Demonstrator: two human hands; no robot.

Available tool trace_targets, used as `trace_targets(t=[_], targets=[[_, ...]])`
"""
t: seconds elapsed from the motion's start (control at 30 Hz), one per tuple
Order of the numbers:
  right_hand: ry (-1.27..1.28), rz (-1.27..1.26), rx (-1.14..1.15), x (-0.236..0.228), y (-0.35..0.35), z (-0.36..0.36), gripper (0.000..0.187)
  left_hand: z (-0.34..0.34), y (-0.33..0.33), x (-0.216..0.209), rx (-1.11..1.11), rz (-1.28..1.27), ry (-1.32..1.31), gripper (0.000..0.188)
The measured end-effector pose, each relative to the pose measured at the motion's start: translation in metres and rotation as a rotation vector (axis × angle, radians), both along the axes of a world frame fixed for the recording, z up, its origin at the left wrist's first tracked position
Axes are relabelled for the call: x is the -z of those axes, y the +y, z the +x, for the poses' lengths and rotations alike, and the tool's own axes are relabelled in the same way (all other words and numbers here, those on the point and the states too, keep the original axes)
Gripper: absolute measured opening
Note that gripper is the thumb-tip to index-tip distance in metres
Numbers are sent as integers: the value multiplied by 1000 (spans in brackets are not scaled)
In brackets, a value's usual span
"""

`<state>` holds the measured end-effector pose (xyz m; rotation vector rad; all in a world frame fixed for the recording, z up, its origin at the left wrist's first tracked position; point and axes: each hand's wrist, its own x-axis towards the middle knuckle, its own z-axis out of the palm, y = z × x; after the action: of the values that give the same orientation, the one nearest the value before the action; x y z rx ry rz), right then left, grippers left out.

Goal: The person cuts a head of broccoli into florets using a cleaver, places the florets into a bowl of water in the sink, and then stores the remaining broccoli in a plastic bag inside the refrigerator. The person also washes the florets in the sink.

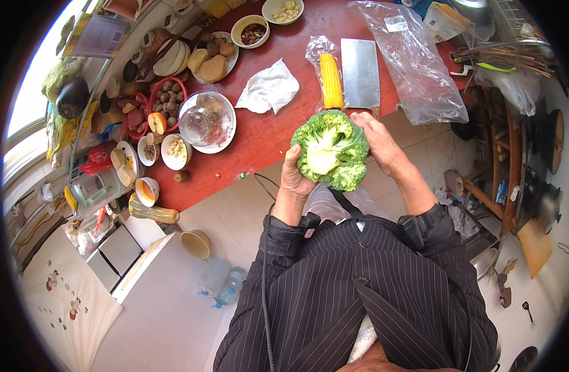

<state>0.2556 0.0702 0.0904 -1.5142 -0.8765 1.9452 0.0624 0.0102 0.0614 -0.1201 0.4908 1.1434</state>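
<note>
Pinstriped jacket [396, 266] foremost; left hand [294, 178] and right hand [385, 147] grip broccoli [326, 155] between them; corn [330, 80], cleaver [360, 74] on red table [259, 137].

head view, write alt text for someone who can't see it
The person's left hand and right hand hold a broccoli head, stem toward the camera, at the near edge of a red table. On the table, a corn cob lies beside a cleaver, with bowls and plates of food to the left.

A head-worn fisheye camera faces steeply downward, viewing the wearer's torso [359, 279] and hands [295, 178] at close range, the surface [259, 137] beyond.
</note>
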Motion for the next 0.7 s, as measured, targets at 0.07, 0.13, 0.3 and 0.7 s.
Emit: trace_targets(t=[0.07, 0.13, 0.3, 0.7], targets=[[-166, -6, 0, 12, 9, 18, 45, 4, 2, 1, -13, -29, 5, 67], [-470, 87, -55, 32, 17, 38, 44, 5, 5, 1, -21, -81, 20, 67], [-1003, 350, -189, 108, -2, 46, 52, 1, 10, -3, -35, -109, 59, 66], [-141, -40, 240, 126, -8, 60, 21, -1, -1, -18, 11, -120, 116, 63]])
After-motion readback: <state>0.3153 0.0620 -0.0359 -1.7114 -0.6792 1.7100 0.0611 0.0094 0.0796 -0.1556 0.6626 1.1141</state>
